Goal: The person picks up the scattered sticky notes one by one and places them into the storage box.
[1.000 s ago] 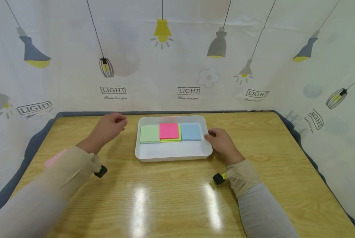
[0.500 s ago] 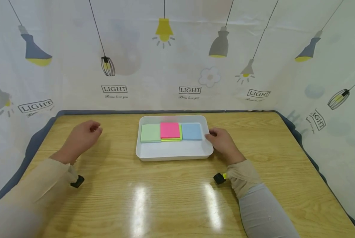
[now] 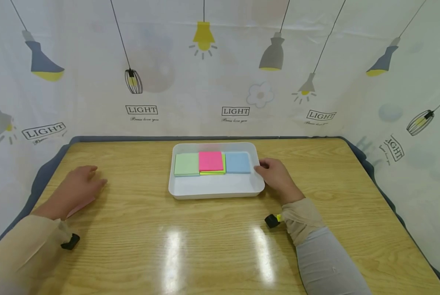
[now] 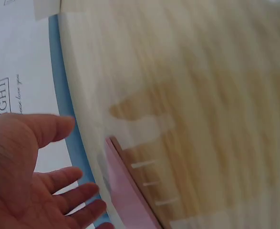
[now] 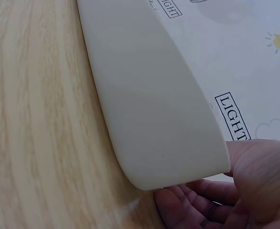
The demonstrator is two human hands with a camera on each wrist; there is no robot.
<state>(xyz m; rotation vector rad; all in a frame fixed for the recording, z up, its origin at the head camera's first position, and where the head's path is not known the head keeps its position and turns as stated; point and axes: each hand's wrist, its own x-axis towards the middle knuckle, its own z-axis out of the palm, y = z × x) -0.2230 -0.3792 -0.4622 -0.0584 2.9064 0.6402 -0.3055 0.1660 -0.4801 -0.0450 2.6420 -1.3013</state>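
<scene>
A white tray (image 3: 220,188) lies on the table, and my right hand (image 3: 276,178) grips its right end. In the right wrist view, the thumb is at the rim and the fingers curl under the tray's end wall (image 5: 159,109). Inside the tray is a row of sticky note pads: pale green (image 3: 185,164), hot pink (image 3: 210,161) over yellow-green (image 3: 224,164), and blue (image 3: 237,162). My left hand (image 3: 76,188) hovers at the table's left side with its fingers spread. Partly hidden below it is a light pink sticky note pad (image 4: 130,200).
The wooden table (image 3: 212,246) has a dark border along its back and sides. A white curtain (image 3: 190,90) printed with lamps hangs behind and around it. A small black camera (image 3: 70,241) sits at the left wrist, another black camera (image 3: 272,221) at the right.
My left hand has moved left and nearer, away from the tray's left side to above the light pink pad, and its fingers have spread. My right hand stays on the tray.
</scene>
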